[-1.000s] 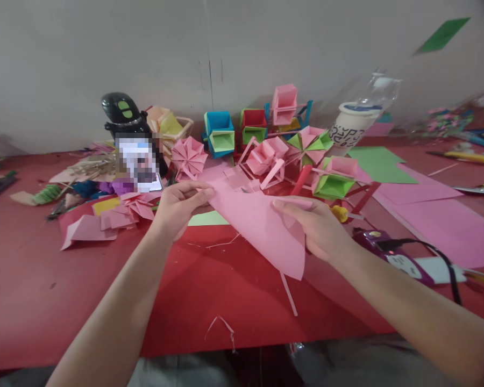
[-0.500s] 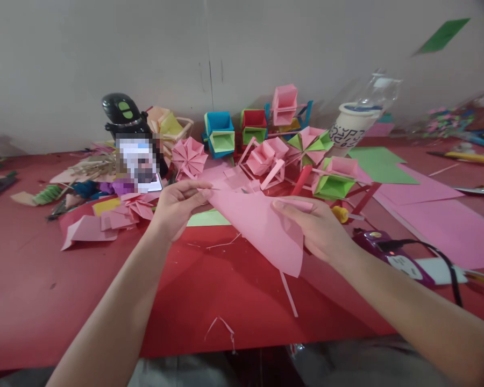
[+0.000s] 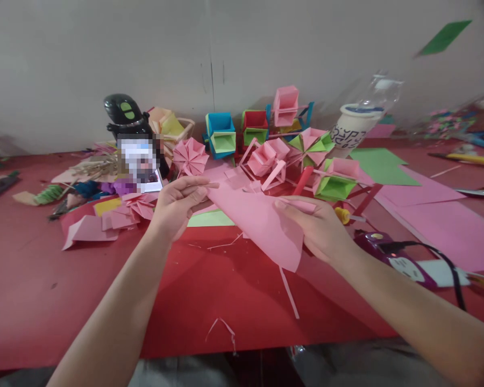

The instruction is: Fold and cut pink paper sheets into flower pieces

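Between my two hands a sheet of pink paper (image 3: 262, 220) is held above the red table, its top edge curled and its lower right corner hanging down. My left hand (image 3: 181, 204) pinches the left tip of the sheet between thumb and fingers. On the opposite side, my right hand (image 3: 310, 223) grips the rolled upper right edge, thumb on top. A thin pink paper strip (image 3: 289, 293) lies on the table just below the sheet. Behind the hands stand folded paper boxes, among them a blue one (image 3: 220, 131) and a pink one (image 3: 267, 156).
A phone (image 3: 143, 164) leans on a black figurine (image 3: 123, 113) at the left. Paper scraps (image 3: 91, 230) lie beside them. To the right are a patterned cup (image 3: 353, 129), a purple glue-gun-like device (image 3: 395, 258) with a cable, pink sheets (image 3: 447, 226) and scissors (image 3: 478, 192).
The hanging corner of the pink sheet has risen slightly and its curl has shifted. Both hands keep their grip and have barely moved.
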A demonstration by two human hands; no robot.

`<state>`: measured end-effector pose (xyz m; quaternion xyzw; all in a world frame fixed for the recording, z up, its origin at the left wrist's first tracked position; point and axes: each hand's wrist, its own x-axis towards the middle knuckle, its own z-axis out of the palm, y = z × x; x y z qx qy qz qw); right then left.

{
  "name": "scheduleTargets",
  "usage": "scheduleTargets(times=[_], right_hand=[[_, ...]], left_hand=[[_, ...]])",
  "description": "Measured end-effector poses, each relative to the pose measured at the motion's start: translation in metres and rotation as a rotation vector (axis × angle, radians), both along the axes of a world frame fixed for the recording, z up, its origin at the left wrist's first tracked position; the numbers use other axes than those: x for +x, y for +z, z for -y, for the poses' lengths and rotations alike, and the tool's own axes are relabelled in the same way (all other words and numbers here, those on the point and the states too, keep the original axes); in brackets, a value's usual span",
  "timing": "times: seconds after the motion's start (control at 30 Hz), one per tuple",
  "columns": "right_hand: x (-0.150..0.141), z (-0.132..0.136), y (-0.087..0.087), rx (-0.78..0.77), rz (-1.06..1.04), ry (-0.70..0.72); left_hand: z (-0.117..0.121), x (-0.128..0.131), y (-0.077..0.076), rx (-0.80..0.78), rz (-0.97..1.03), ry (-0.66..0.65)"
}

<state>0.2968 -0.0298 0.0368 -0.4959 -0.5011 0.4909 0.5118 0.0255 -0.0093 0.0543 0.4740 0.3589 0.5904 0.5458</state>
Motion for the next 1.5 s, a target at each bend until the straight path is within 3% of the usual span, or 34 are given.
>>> scheduleTargets(times=[0.2, 0.43, 0.63, 0.83, 1.0, 1.13, 1.27, 1.5], right_hand=[[0.000, -0.001, -0.002, 0.009, 0.007, -0.010], [0.002, -0.001, 0.003, -0.020, -0.016, -0.061], [-0.002, -0.001, 0.002, -0.047, -0.042, -0.039], [-0.004, 0.000, 0.003, -0.049, -0.021, -0.026], [-0.008, 0.002, 0.006, -0.057, -0.040, -0.009], [-0.009, 0.003, 0.007, -0.076, -0.062, -0.032], [-0.008, 0.003, 0.007, -0.087, -0.077, -0.046], [-0.009, 0.002, 0.007, -0.080, -0.044, -0.060]], left_hand=[[-0.001, 0.001, 0.001, -0.042, 0.062, 0.035], [-0.007, 0.001, 0.000, -0.097, 0.135, 0.203], [-0.004, 0.011, -0.008, -0.085, 0.082, 0.014], [-0.002, 0.013, -0.009, -0.112, 0.083, 0.122], [-0.002, 0.014, -0.007, -0.106, 0.115, 0.139], [-0.001, 0.019, -0.009, -0.126, 0.176, 0.068], [0.001, 0.023, -0.014, -0.113, 0.088, -0.061], [0.002, 0.021, -0.014, -0.140, -0.009, 0.014]])
